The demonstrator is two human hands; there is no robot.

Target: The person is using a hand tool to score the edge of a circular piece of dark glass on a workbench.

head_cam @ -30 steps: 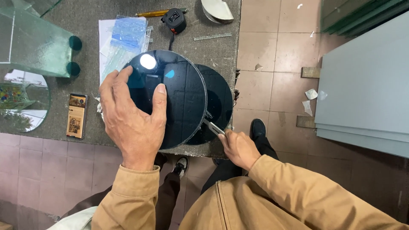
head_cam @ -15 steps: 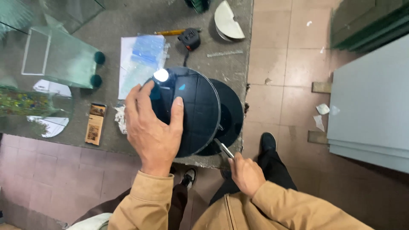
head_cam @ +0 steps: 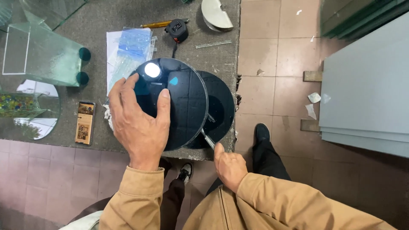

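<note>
a: what's the biggest thing in front of you?

b: the grey worktable (head_cam: pixel 85 17), and off to my right a stack of pale grey sheets (head_cam: pixel 366 98) lying on the tiled floor (head_cam: pixel 272 51).

a: and what are you working on?

b: a dark round glass disc (head_cam: pixel 187 98), tilted up a little toward me. it sits near the table's front edge and overlaps a second dark disc (head_cam: pixel 221 106) that lies flat just behind it to the right.

a: your left hand?

b: my left hand (head_cam: pixel 138 123) is spread over the near-left part of the upper disc, fingers open and pressed flat on the glass, thumb apart from the rest.

a: the right one?

b: my right hand (head_cam: pixel 230 166) is curled closed around a thin metal tool (head_cam: pixel 208 138). its tip points up into the gap where the two discs meet. which disc it touches, i cannot tell.

a: what else is on the table?

b: to the left a clear glass piece (head_cam: pixel 38 51) with greenish edges and a round mirror (head_cam: pixel 30 110). behind the discs a bundle of clear blue-tinted plastic (head_cam: pixel 132 47), then a pale half-round piece (head_cam: pixel 215 15). smaller still: a black tape measure (head_cam: pixel 177 30), a phone (head_cam: pixel 85 122) near the front edge, and a yellow pencil (head_cam: pixel 159 24).
</note>
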